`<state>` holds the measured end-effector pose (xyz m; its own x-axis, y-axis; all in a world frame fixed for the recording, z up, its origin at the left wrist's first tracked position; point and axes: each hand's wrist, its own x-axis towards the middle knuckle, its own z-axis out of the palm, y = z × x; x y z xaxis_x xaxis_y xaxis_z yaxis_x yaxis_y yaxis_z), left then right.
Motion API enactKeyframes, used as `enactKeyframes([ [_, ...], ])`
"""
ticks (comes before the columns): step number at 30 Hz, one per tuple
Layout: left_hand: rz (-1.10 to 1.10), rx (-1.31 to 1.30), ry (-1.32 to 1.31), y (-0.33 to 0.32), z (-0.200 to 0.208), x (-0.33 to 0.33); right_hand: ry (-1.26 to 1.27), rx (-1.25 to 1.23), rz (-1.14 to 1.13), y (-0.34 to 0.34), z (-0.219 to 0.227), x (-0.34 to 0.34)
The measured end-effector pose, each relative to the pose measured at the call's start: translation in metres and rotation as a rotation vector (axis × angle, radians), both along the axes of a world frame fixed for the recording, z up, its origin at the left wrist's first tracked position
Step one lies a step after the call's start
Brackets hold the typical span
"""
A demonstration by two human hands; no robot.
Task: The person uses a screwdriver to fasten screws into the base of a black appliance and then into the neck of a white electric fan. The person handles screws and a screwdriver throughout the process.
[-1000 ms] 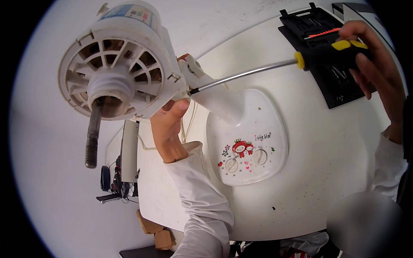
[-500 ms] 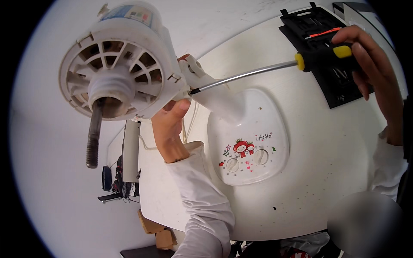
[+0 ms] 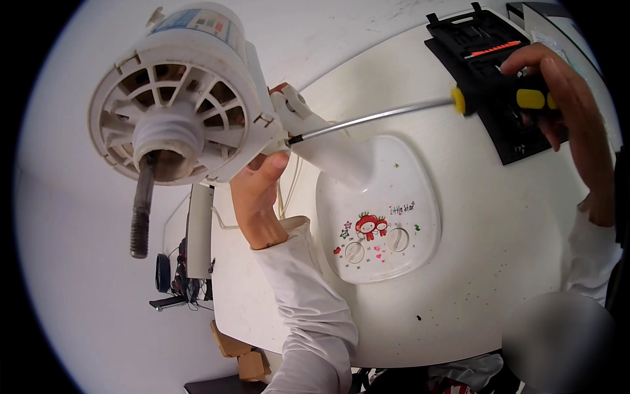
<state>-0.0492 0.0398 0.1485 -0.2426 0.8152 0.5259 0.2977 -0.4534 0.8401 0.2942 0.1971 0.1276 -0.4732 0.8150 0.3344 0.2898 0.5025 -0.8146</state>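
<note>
A white electric fan's motor housing (image 3: 252,69), with a slotted front and a threaded metal shaft, fills the upper left. Its neck leads down to a white base (image 3: 410,174) with two knobs and a cartoon print. My left hand (image 3: 257,197) is closed on the housing's underside; the thumb shows, but most fingers are hidden behind it. My right hand (image 3: 574,95) holds a screwdriver (image 3: 384,111) by its black and yellow handle, index finger lifted and curved. The screwdriver's tip meets a hole at the housing's lower right edge, just above my left thumb. Any screw there is too small to make out.
An open black tool case (image 3: 449,60) with an orange strip lies at the far right of the white table (image 3: 472,262). Dark specks dot the tabletop. A pale cord (image 3: 226,227) runs behind my left wrist. Cardboard boxes (image 3: 251,365) stand below the table's left edge.
The screwdriver's handle has turned, so its yellow patches sit differently, and my right fingers have shifted around it. The housing and my left hand have hardly moved.
</note>
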Motion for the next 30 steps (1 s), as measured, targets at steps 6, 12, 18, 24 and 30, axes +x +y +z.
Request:
enactKeyframes([
  [6,0.003,0.002,0.001,-0.002,0.0,-0.001,0.104,0.214,0.159,0.009,-0.005,-0.001],
  [12,0.001,-0.003,-0.009,-0.002,0.0,-0.002,-0.096,0.045,0.112,0.007,0.018,0.008],
  [18,-0.004,-0.002,-0.045,0.002,-0.002,-0.001,0.02,0.041,0.08,0.003,-0.004,-0.007],
  [24,0.055,-0.041,0.043,0.0,-0.002,0.001,0.037,-0.035,0.089,0.006,-0.004,0.004],
  [30,0.05,-0.031,0.027,0.001,-0.003,0.001,0.001,-0.079,0.118,0.003,0.012,0.007],
])
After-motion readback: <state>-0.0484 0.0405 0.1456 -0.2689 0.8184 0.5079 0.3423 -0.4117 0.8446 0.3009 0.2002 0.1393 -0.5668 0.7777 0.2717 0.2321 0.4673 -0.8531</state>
